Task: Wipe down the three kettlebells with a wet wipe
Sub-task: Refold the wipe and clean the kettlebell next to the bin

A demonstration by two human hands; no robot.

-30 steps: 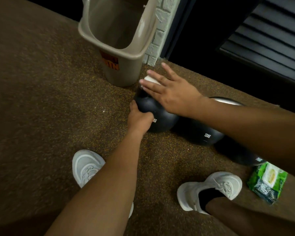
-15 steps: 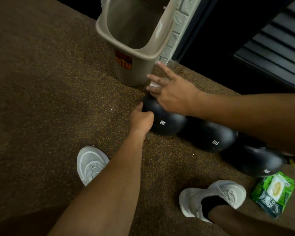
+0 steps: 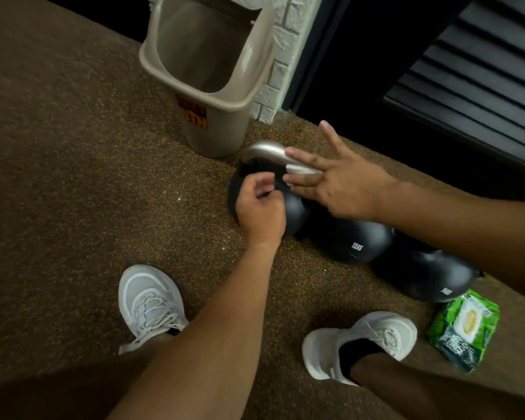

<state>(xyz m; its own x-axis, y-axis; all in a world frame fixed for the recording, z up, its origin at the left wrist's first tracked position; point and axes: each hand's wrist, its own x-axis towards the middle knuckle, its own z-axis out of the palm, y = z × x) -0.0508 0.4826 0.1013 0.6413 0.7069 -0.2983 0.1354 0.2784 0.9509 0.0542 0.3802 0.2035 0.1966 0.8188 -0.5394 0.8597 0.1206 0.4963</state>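
Currently wiped: the leftmost kettlebell [image 3: 291, 207], nearest the bin, its silver handle [image 3: 262, 151] tilted toward the bin.
Wet wipe: a white wet wipe [image 3: 300, 170] lies pressed against the handle under the right hand [image 3: 343, 183], whose fingers [image 3: 300, 156] are straight and spread, flat on the wipe rather than curled round it.
Left hand: the left hand [image 3: 259, 207] sits over the ball of that kettlebell with its fingers loosely curled; whether they grip anything cannot be told.
Other kettlebells: the middle kettlebell [image 3: 352, 241] touches the first, and the third kettlebell [image 3: 431, 277] lies just beyond, by the right forearm.
Surroundings: a beige waste bin [image 3: 212, 86] stands just behind the handle, and a green wipes pack [image 3: 464, 328] lies on the speckled floor [image 3: 73, 177] near the right shoe [image 3: 361, 344].
Risk: with only flat fingers holding it, the wipe could slide off the curved handle; the round kettlebell may also roll against its neighbour if the left hand is not steadying it.
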